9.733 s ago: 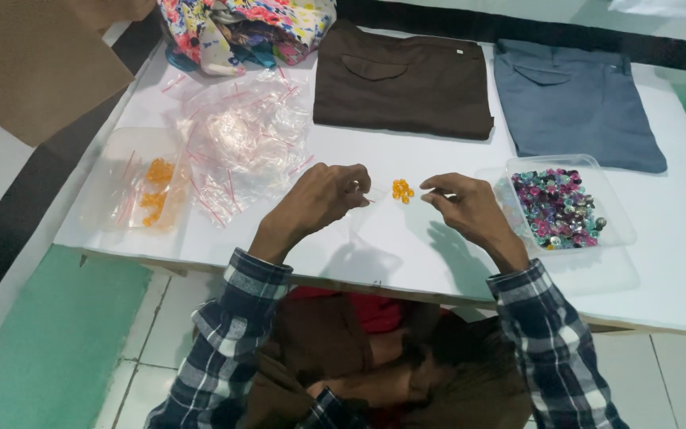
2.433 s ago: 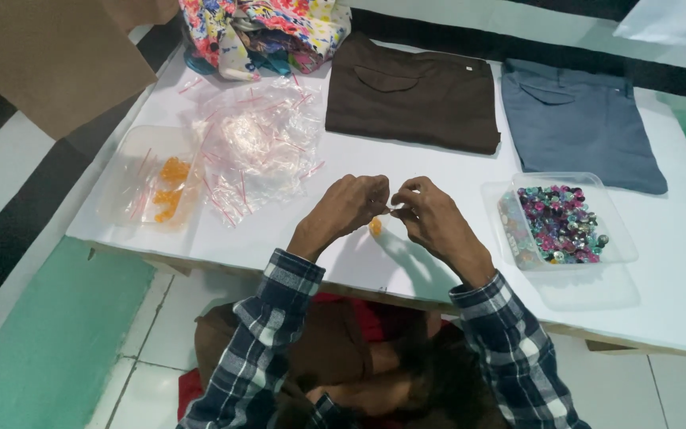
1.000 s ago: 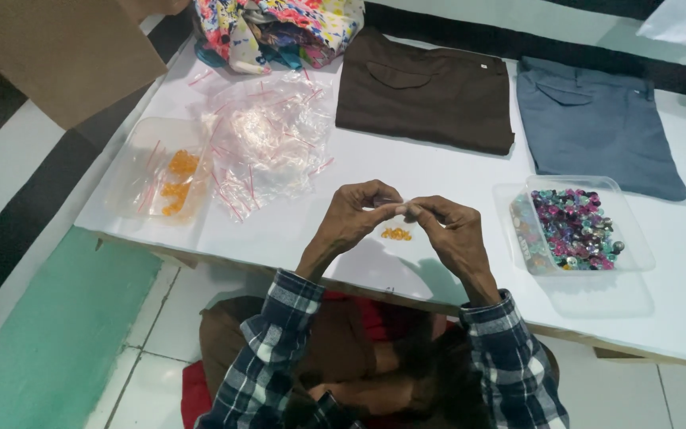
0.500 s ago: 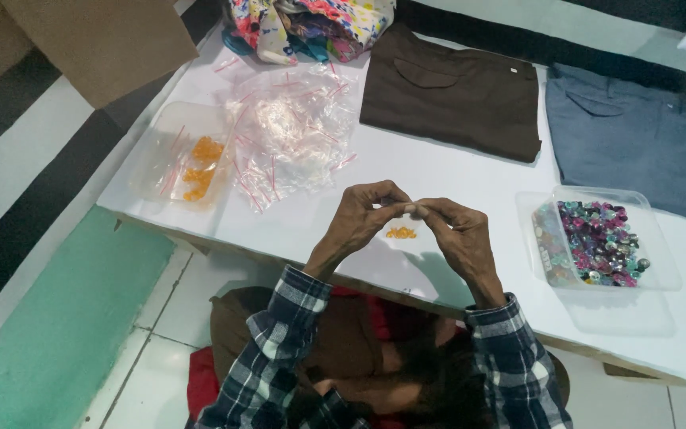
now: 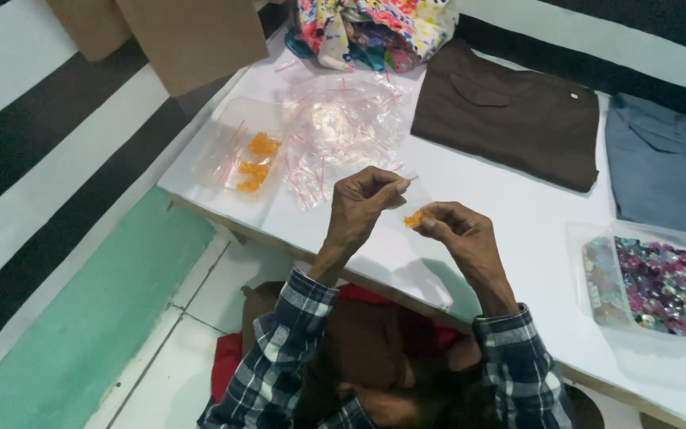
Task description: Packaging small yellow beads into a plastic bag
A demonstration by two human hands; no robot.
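Both hands are raised just above the white tabletop (image 5: 510, 214). The left hand (image 5: 363, 202) pinches the edge of a small clear plastic bag (image 5: 416, 197) between thumb and fingertips, its other fingers curled. The right hand (image 5: 458, 230) is closed around a few small orange beads (image 5: 413, 219) at the bag's lower part. A clear tray of orange beads (image 5: 236, 151) and a pile of clear bags (image 5: 343, 127) lie to the left, well apart

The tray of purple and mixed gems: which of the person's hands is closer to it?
Right. The right hand is raised just left of the gem tray; the left hand is farther away, beyond the right one.
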